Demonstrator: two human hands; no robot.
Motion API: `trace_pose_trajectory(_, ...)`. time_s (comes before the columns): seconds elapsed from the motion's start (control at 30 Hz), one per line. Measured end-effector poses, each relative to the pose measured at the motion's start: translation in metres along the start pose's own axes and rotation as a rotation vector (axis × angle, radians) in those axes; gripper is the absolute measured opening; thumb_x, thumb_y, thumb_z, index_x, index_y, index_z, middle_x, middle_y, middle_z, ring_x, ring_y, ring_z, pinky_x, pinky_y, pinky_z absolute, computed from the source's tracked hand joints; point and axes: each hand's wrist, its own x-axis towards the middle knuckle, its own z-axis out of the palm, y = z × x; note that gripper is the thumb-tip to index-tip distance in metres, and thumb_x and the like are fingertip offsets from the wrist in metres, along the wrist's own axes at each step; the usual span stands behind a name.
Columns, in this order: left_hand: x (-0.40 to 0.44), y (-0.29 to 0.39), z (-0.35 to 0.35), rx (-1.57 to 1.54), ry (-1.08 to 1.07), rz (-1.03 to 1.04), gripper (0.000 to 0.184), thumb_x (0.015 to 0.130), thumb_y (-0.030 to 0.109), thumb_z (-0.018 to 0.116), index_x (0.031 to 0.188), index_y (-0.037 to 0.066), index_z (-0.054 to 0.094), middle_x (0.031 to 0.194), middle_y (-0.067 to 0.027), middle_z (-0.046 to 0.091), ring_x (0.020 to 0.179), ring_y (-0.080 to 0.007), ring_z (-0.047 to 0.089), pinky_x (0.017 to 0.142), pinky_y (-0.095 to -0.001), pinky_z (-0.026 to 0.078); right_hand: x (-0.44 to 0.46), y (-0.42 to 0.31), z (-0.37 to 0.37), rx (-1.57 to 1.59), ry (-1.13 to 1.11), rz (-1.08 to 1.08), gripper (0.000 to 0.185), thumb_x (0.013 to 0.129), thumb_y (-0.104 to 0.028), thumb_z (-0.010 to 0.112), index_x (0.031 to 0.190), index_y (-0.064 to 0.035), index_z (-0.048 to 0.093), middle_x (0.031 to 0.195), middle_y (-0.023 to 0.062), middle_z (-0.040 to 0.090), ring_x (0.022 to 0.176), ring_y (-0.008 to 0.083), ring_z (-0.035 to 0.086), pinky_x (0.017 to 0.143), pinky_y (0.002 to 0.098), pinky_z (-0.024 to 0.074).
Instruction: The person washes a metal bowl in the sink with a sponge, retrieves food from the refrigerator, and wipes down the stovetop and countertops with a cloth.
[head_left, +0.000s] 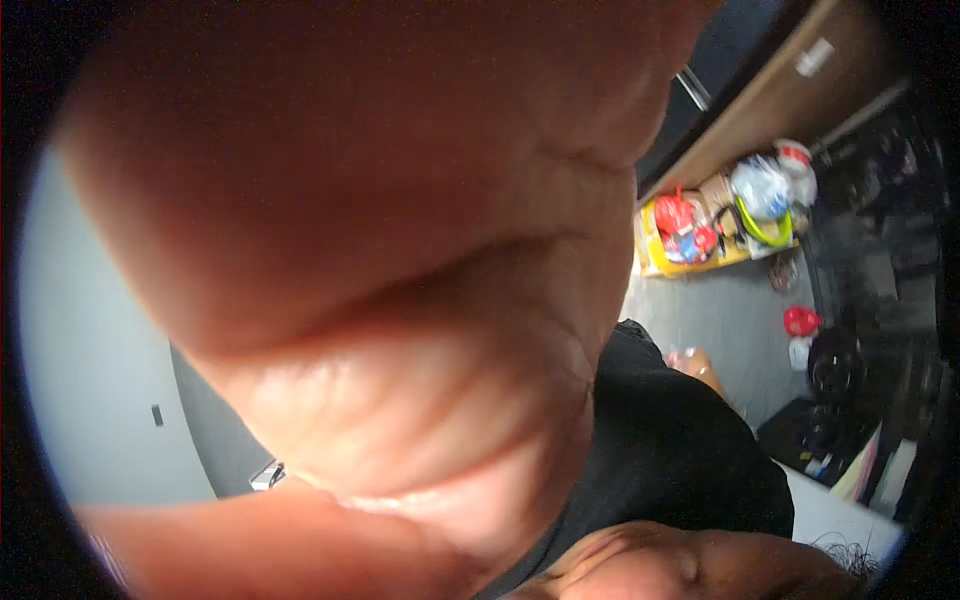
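Note:
One hand [420, 300] fills most of the view, very close to the camera. Its creased palm side faces me, and its fingers are hidden or out of frame. Whether this is my left hand or my right hand I cannot tell. A band of skin [250, 550] crosses the lower left, blurred. Beyond the hand, a person in a black shirt [670, 450] shows, with part of the head at the bottom edge. Past the shirt is a small patch of bare skin [705, 370], too unclear to name. No held object is visible.
A yellow box [655, 262] on the grey floor [740, 310] holds red packets, a clear plastic bag [760, 185] and a lime-green loop [765, 235]. A red item [800, 321] and dark round objects [835, 365] lie at the right. A pale wall [100, 350] stands left.

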Motion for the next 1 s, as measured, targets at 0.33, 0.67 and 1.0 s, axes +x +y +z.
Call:
trace_pose_trajectory(0.33, 0.177, -0.15, -0.051, 0.102, -0.083, -0.05, 0.083, 0.089, 0.072, 0.025, 0.146, 0.012, 0.03, 0.146, -0.0345, 0.021, 0.134, -0.0464, 0.03, 0.111, -0.0513, 0.025, 0.267, -0.474, -0.162, -0.225, 0.685, -0.882, 0.037, 0.083, -0.036, 0.069, 0.089, 0.0001, 0.061, 0.097, 0.0225, 0.059, 0.093, 0.0401, 0.056, 0.08, 0.0446, 0.0453)
trace_pose_trajectory(0.67, 0.382, -0.365, -0.108, -0.091, -0.216, -0.141, 0.082, 0.089, 0.072, 0.024, 0.146, 0.012, 0.031, 0.145, -0.036, 0.021, 0.134, -0.0466, 0.031, 0.111, -0.0513, 0.025, 0.339, -0.71, -0.22, 1.086, 0.18, -0.699, 0.026, 0.098, -0.024, 0.051, 0.101, 0.0015, 0.052, 0.103, 0.0204, 0.066, 0.084, 0.0237, 0.066, 0.079, 0.0356, 0.0534)
trace_pose_trajectory(1.0, 0.532, -0.551, -0.132, -0.177, -0.252, -0.135, 0.082, 0.089, 0.072, 0.024, 0.145, 0.013, 0.032, 0.145, -0.0374, 0.021, 0.134, -0.0469, 0.031, 0.111, -0.0513, 0.025, 0.564, -0.763, -0.25, 1.758, -0.134, -0.431, 0.025, 0.096, -0.031, 0.054, 0.096, -0.0058, 0.054, 0.087, 0.0095, 0.059, 0.086, 0.0287, 0.061, 0.086, 0.0473, 0.0499)
